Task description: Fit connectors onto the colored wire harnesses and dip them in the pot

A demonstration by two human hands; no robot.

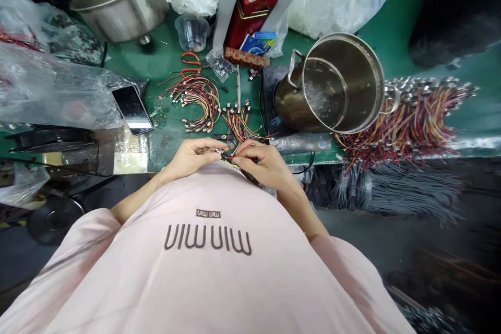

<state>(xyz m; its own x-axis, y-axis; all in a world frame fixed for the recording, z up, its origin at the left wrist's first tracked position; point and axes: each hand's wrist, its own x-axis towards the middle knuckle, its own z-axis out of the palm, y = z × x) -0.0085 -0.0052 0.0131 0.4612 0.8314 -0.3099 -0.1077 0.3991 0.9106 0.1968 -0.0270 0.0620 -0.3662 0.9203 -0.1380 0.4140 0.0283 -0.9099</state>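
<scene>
Close to my body at the bench edge, my left hand (195, 155) pinches the connector end of a small wire harness (234, 163) between thumb and fingers. My right hand (263, 163) closes on the harness's red, yellow and black wires, a little to the right. The fingers hide most of the connector. Just beyond my hands lies a small bunch of wire harnesses (239, 121) with metal ends. To its left a curved bundle of harnesses (203, 102) rests on the green bench, with orange-handled scissors (191, 65) behind it.
A tall metal pot (313, 99) stands right of my hands, beside a large pile of red and yellow wires (410, 120). Leftward are a phone (133, 109) and plastic bags (58, 83). A steel basin (121, 5), a clear tub (191, 34) and a red tin (246, 21) stand at the back.
</scene>
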